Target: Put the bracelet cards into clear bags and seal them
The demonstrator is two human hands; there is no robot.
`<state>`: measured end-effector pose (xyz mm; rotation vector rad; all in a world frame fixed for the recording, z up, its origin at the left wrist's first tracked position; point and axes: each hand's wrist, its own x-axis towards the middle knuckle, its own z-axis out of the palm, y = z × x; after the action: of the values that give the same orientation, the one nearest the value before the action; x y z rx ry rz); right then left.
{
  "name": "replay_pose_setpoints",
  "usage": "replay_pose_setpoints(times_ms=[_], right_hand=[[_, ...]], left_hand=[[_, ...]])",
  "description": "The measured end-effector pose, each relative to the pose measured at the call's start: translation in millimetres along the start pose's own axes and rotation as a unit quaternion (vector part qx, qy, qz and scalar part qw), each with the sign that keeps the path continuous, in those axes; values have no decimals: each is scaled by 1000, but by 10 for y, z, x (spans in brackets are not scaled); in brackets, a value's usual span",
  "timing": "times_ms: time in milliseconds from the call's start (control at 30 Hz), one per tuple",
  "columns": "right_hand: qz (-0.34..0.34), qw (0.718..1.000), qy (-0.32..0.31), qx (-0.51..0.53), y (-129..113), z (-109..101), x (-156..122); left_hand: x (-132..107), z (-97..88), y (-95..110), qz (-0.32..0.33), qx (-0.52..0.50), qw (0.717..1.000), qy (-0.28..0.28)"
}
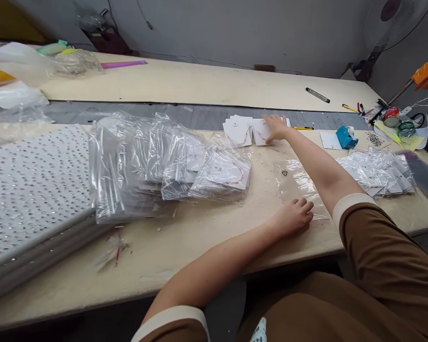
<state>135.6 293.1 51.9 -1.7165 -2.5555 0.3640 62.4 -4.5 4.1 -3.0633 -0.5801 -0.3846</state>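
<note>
Necklace cards [238,132], right hand [276,128] outstretched on one, left hand [292,218] on bag [296,183]

Bagged necklace cards [207,166] on the workbench [171,256]

Grey sheet [32,190] — dense silver dots, scattered in rows. White cards [237,130] — fine copper-coloured necklaces [235,137]. Sleeve [385,247]: brown, cream cuff [349,203]. Tape dispenser [346,137]: turquoise. Ruler [124,64]: purple. Table [185,251]: pale cream.

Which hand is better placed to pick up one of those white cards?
Probably the right hand: it is touching the white cards, while the left hand rests on the clear plastic bag, farther from them.
</note>
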Motion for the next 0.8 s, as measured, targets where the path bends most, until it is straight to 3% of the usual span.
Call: replay_pose_setpoints(times_ms=[233, 433, 533, 633, 700, 800], right_hand=[[-108, 981, 149, -67, 20, -41, -165], [-36, 983, 174, -35, 3, -270, -663], [-48, 969, 241, 34, 186, -430, -1267], [-67, 925, 337, 163, 454, -452, -2169], [-48, 894, 370, 248, 604, -335, -2821], [-5, 852, 413, 321, 689, 9, -3633]], left_hand=[[19, 25, 15, -6, -33, 999, 22], [4, 61, -93, -13, -103, 993, 50], [-18, 63, -151, -28, -169, 982, 75], [-20, 50, -198, -63, -279, 953, 98], [-6, 36, -214, -102, -355, 925, 93], [20, 10, -202, -190, -455, 866, 82]])
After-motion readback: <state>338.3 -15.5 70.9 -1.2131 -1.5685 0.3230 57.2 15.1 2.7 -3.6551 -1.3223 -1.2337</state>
